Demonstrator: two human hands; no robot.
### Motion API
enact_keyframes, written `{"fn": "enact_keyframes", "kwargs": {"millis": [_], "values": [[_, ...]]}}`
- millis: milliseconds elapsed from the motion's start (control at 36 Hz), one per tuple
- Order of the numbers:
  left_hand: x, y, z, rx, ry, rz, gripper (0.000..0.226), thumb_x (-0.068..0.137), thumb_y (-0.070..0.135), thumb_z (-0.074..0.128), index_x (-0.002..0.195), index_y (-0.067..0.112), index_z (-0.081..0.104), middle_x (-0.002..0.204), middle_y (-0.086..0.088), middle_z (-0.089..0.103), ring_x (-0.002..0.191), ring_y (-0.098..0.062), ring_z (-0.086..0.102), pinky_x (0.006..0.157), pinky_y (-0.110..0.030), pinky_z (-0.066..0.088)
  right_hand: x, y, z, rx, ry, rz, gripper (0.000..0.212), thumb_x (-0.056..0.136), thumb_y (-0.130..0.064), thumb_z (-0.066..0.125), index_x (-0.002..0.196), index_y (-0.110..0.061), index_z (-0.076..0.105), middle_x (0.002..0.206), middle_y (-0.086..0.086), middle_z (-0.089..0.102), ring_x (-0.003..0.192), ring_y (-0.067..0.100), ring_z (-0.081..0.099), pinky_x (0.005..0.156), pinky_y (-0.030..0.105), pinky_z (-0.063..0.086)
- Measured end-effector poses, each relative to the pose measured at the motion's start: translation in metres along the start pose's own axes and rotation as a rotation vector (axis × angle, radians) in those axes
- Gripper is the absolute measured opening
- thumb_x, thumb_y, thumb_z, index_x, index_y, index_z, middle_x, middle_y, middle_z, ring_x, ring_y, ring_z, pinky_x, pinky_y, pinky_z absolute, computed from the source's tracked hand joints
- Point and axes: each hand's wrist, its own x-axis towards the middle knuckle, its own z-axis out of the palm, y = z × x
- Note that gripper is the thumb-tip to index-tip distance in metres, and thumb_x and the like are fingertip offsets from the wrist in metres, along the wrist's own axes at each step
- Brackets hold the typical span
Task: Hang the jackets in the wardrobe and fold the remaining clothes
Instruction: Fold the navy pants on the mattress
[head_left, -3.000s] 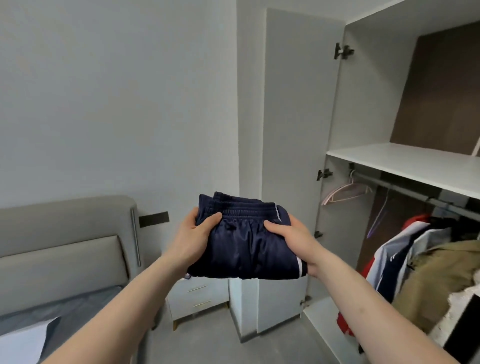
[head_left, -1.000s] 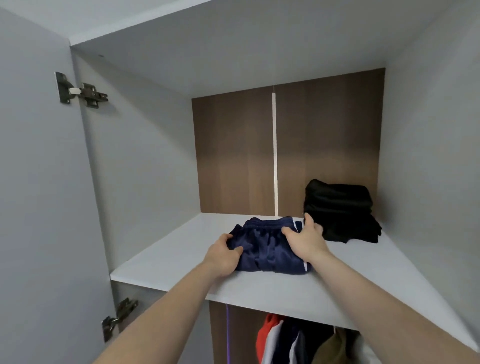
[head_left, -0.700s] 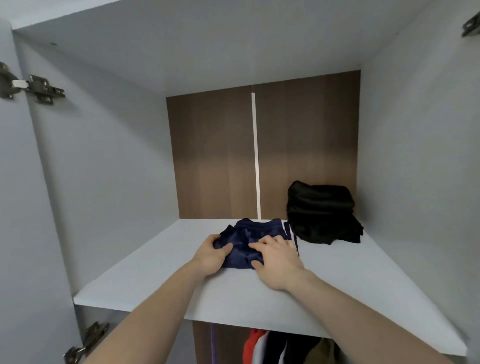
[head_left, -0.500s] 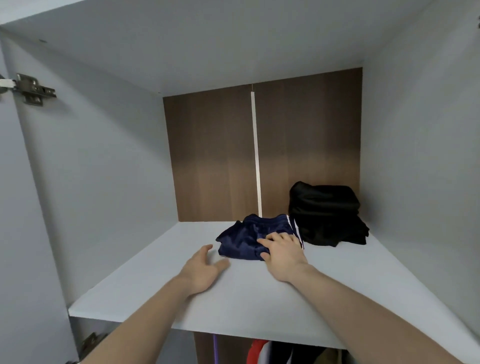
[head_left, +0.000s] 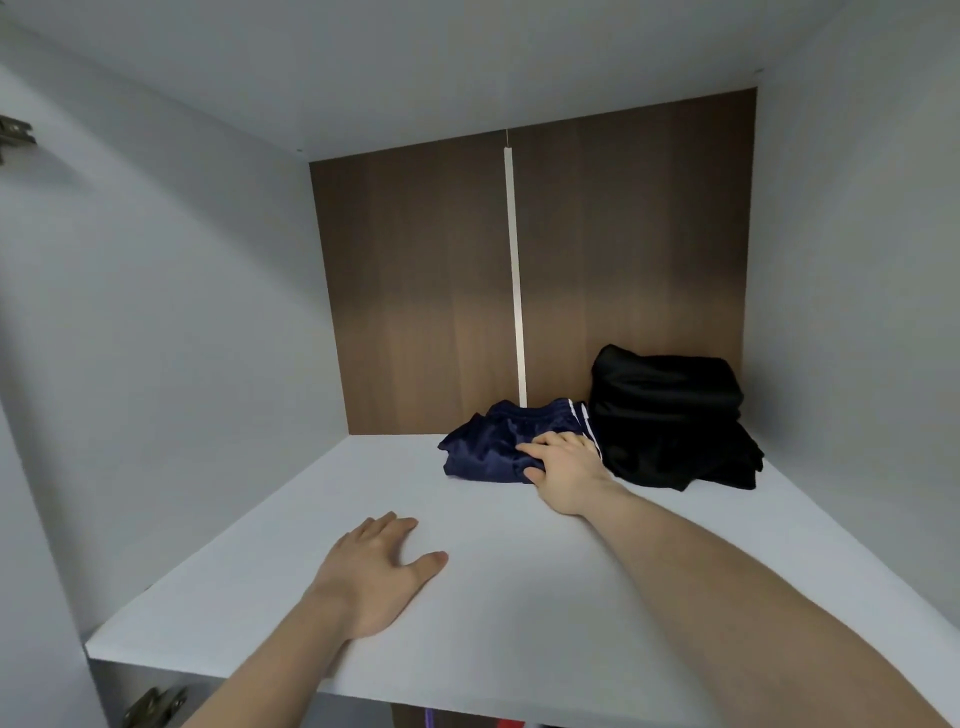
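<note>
White wardrobe shelf (head_left: 519, 613) holds folded navy shorts (head_left: 498, 441) touching a black pile (head_left: 670, 415); right hand (head_left: 566, 467) presses them flat-fingered, left hand (head_left: 379, 571) rests open. Remaining clothes unseen.

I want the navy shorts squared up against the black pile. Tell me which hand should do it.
The right hand. It already rests on the navy shorts, right beside the black pile. The left hand lies flat on the shelf, nearer the front edge and apart from both.

Soft, even light from the front; the back panel (head_left: 426, 291) darkens upward (wide-angle bending at edges), focus sharp.
</note>
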Motion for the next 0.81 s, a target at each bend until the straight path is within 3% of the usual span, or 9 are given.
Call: {"fn": "enact_keyframes", "kwargs": {"millis": [111, 250, 389, 500, 722, 806], "values": [[0.0, 0.001, 0.001, -0.012, 0.007, -0.01, 0.078, 0.088, 0.079, 0.04, 0.155, 0.04, 0.031, 0.167, 0.015, 0.019, 0.155, -0.01, 0.011, 0.124, -0.033, 0.013, 0.008, 0.006, 0.0, -0.027, -0.02, 0.005, 0.048, 0.106, -0.04, 0.04, 0.154, -0.035, 0.038, 0.155, -0.006, 0.041, 0.143, 0.021, 0.034, 0.12, 0.038, 0.015], [-0.002, 0.001, 0.001, -0.03, 0.025, -0.024, 0.076, 0.088, 0.077, 0.041, 0.154, 0.04, 0.034, 0.166, 0.016, 0.021, 0.154, -0.009, 0.013, 0.123, -0.032, 0.015, 0.007, 0.005, 0.002, -0.086, -0.019, 0.057, 0.052, 0.107, -0.035, 0.039, 0.157, -0.033, 0.029, 0.159, -0.004, 0.034, 0.149, 0.021, 0.023, 0.124, 0.052, -0.001], [-0.002, 0.001, 0.001, -0.022, 0.038, -0.012, 0.074, 0.089, 0.075, 0.042, 0.152, 0.037, 0.038, 0.162, 0.017, 0.029, 0.151, -0.01, 0.022, 0.121, -0.031, 0.02, -0.016, -0.003, 0.005, -0.072, 0.021, 0.066, 0.064, 0.107, -0.043, 0.034, 0.162, -0.034, 0.001, 0.17, -0.002, 0.001, 0.156, 0.028, -0.004, 0.121, 0.056, -0.01], [-0.002, 0.001, 0.001, -0.002, 0.033, -0.018, 0.068, 0.093, 0.069, 0.04, 0.153, 0.036, 0.038, 0.164, 0.012, 0.028, 0.152, -0.013, 0.022, 0.123, -0.032, 0.018, -0.049, -0.023, 0.0, 0.002, -0.04, 0.05, 0.068, 0.106, -0.049, 0.032, 0.161, -0.036, -0.006, 0.169, -0.005, -0.015, 0.155, 0.027, -0.015, 0.121, 0.055, -0.014], [-0.03, 0.007, -0.007, 0.117, 0.011, -0.054, 0.059, 0.104, 0.05, 0.025, 0.158, 0.028, 0.031, 0.166, 0.005, 0.026, 0.152, -0.019, 0.023, 0.123, -0.034, 0.016, -0.122, -0.076, -0.018, 0.131, -0.273, 0.132, 0.072, 0.104, -0.057, 0.023, 0.16, -0.031, -0.012, 0.169, -0.004, -0.016, 0.156, 0.025, -0.011, 0.125, 0.051, -0.008], [-0.054, 0.01, -0.009, 0.137, -0.005, -0.054, 0.06, 0.104, 0.05, 0.022, 0.159, 0.026, 0.029, 0.167, 0.003, 0.024, 0.153, -0.021, 0.022, 0.124, -0.036, 0.017, -0.145, -0.092, -0.025, 0.097, -0.344, 0.16, 0.069, 0.104, -0.058, 0.017, 0.162, -0.029, -0.006, 0.17, -0.003, -0.008, 0.157, 0.025, -0.007, 0.125, 0.05, -0.007]]}}
